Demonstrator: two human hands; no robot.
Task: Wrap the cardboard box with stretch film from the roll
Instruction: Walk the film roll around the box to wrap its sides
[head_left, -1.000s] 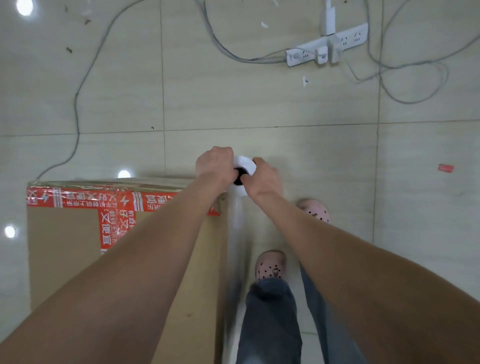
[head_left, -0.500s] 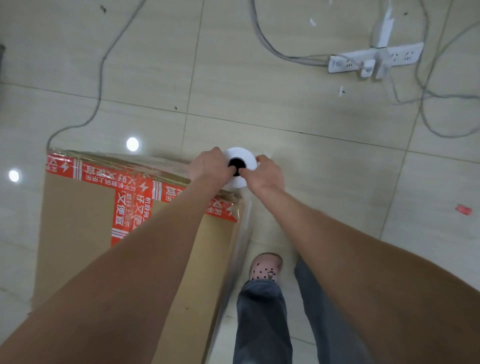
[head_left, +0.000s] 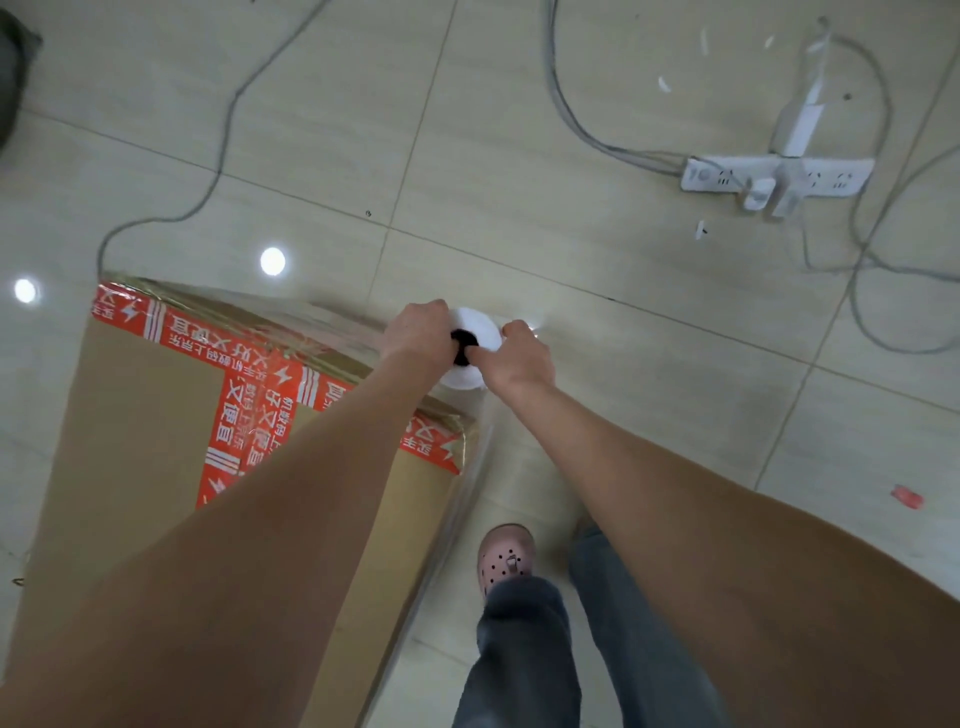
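Both hands are on the roll (head_left: 479, 326), which is held upright and seen end-on from above, so the white top and dark core face the camera and the long axis is vertical, parallel to the box's standing edges. Left hand (head_left: 418, 332) curls over the left rim, right hand (head_left: 519, 358) grips the right rim, and digits from both reach into the core; neither hand is free. The roll sits just off the far right corner of the cardboard box (head_left: 145, 415), which stands on the floor to the left and near side of the grip. Stretch film (head_left: 467, 499) shows as a glossy sheet down the box's right face, with more sheen along the far top edge over the red tape (head_left: 249, 410). Left hand is the one nearer the box. Judgement: mid-wrap at a corner, and the next leg probably runs left along the far face. Cables and a power strip (head_left: 727, 179) lie far right, well apart.
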